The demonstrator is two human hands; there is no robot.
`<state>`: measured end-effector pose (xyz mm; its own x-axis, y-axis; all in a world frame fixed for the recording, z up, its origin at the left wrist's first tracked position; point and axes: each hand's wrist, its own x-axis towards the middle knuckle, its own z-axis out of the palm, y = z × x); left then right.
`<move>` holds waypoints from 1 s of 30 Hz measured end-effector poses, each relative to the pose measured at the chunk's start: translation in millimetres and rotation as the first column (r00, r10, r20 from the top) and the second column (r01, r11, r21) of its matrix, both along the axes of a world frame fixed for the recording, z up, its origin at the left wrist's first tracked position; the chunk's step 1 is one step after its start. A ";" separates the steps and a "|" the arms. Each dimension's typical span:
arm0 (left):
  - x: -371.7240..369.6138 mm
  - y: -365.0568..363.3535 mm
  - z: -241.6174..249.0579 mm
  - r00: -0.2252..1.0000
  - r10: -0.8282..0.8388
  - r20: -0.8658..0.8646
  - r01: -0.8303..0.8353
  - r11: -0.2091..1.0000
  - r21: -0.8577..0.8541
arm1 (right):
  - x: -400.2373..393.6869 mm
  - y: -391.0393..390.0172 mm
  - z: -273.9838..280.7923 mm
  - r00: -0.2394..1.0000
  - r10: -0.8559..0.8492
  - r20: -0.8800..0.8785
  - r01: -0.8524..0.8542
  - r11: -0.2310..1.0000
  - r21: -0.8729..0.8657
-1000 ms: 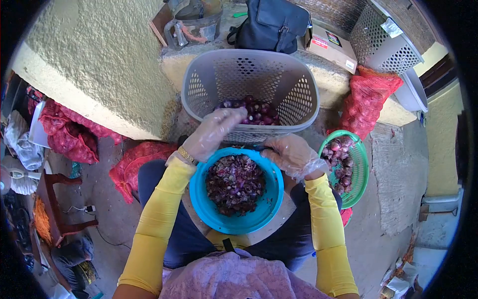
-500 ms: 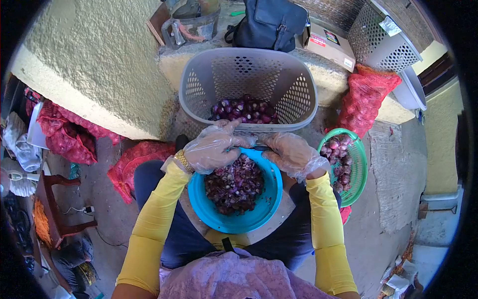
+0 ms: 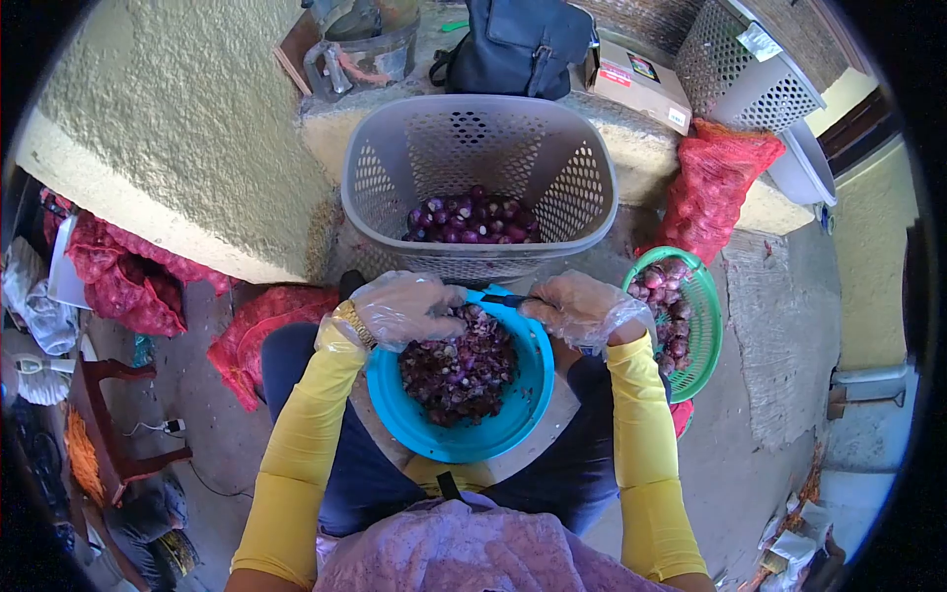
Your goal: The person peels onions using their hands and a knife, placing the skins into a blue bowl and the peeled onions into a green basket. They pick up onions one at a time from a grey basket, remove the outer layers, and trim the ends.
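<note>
My gloved left hand (image 3: 406, 308) hovers over the near side of the grey basket and the upper left rim of the blue basin (image 3: 539, 395). Its fingers are bent together, and whatever they hold is hidden. My right hand (image 3: 582, 308), also in a clear plastic glove, grips a small knife (image 3: 510, 299) whose dark length points left over the basin's far rim. Onion skins and scraps (image 3: 459, 370) fill the middle of the basin between my knees. Just beyond, peeled red onions (image 3: 473, 217) lie in the bottom of the grey perforated basket (image 3: 370, 212).
At my right stands a green basket (image 3: 712, 340) of unpeeled onions (image 3: 673, 306). Red mesh sacks (image 3: 715, 187) lie on both sides. A black bag (image 3: 528, 44), a cardboard box (image 3: 641, 84) and a bucket (image 3: 380, 54) sit on the ledge behind the grey basket.
My left hand has drawn back from the grey basket's edge toward the basin, its extended fingers now bent. My right hand keeps the knife, which shows more. The view has shifted slightly.
</note>
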<state>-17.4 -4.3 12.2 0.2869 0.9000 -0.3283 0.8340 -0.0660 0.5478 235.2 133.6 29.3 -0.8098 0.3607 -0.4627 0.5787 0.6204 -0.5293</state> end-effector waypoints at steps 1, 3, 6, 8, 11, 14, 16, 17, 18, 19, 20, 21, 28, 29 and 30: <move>1.8 1.2 2.1 1.000 -0.006 -0.025 0.004 0.997 -0.079 | 0.5 -0.5 1.8 1.000 -0.022 -0.002 0.022 1.000 -0.019; 3.9 3.6 -4.9 0.999 -0.045 -0.022 0.043 0.997 -0.069 | 6.7 4.6 -6.8 0.997 -0.008 -0.076 0.009 1.000 0.012; 10.8 6.9 -2.0 0.996 -0.084 -0.037 0.080 0.992 -0.097 | 26.5 13.7 -6.7 0.965 -0.081 -0.249 0.083 0.997 -0.003; 16.6 10.0 -0.5 0.995 -0.090 -0.053 0.082 0.988 -0.130 | 41.2 16.8 1.6 0.924 -0.174 -0.342 0.166 0.985 -0.054; 20.1 10.3 -14.1 0.996 -0.069 0.051 0.073 0.995 -0.073 | 62.5 10.1 17.6 0.632 -0.616 -0.470 0.398 0.779 -0.485; 21.0 10.4 -22.0 0.994 -0.078 0.078 0.080 0.997 -0.024 | 101.3 14.5 11.6 0.094 -0.916 -0.391 0.505 0.383 -0.774; 20.9 10.2 -23.0 0.992 -0.111 0.068 0.113 0.993 -0.035 | 157.8 51.0 -45.9 0.085 -0.849 -0.522 0.728 0.410 -0.549; 20.5 9.8 -23.3 0.992 -0.108 0.068 0.110 0.993 -0.035 | 169.1 51.4 -53.4 -0.077 -0.929 -0.362 0.751 0.185 -0.634; 20.5 9.4 -23.8 0.994 -0.105 0.039 0.108 0.993 -0.055 | 191.3 58.9 -71.8 0.036 -0.891 -0.453 0.896 0.229 -0.380; 21.1 9.0 -24.4 0.994 -0.106 0.011 0.106 0.991 -0.075 | 217.1 68.1 -95.0 0.168 -0.847 -0.505 0.965 0.246 -0.092; 21.0 8.5 -24.7 0.994 -0.109 0.014 0.110 0.991 -0.076 | 238.6 71.9 -113.1 0.167 -0.847 -0.504 0.966 0.243 -0.089; 19.9 8.2 -25.0 0.993 -0.122 0.003 0.122 0.989 -0.084 | 259.6 74.3 -129.6 0.162 -0.937 -0.310 0.981 0.187 -0.053; 21.1 9.0 -29.7 0.991 -0.132 0.003 0.132 0.990 -0.042 | 324.7 72.4 -213.6 0.052 -0.995 -0.081 0.960 0.028 0.277; 21.4 9.6 -30.0 0.991 -0.132 0.002 0.132 0.990 -0.044 | 299.0 57.3 -186.1 0.030 -0.988 -0.152 0.989 0.007 0.148; 22.1 11.3 -29.4 0.990 -0.143 -0.007 0.143 0.988 -0.053 | 296.2 60.4 -186.9 0.030 -0.988 -0.151 0.989 0.008 0.147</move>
<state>4.7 6.9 -17.2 0.4078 0.8314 -0.3776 0.8237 -0.1565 0.5450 531.5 194.0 -157.7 0.3991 0.8741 -0.2769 0.7075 -0.4856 -0.5134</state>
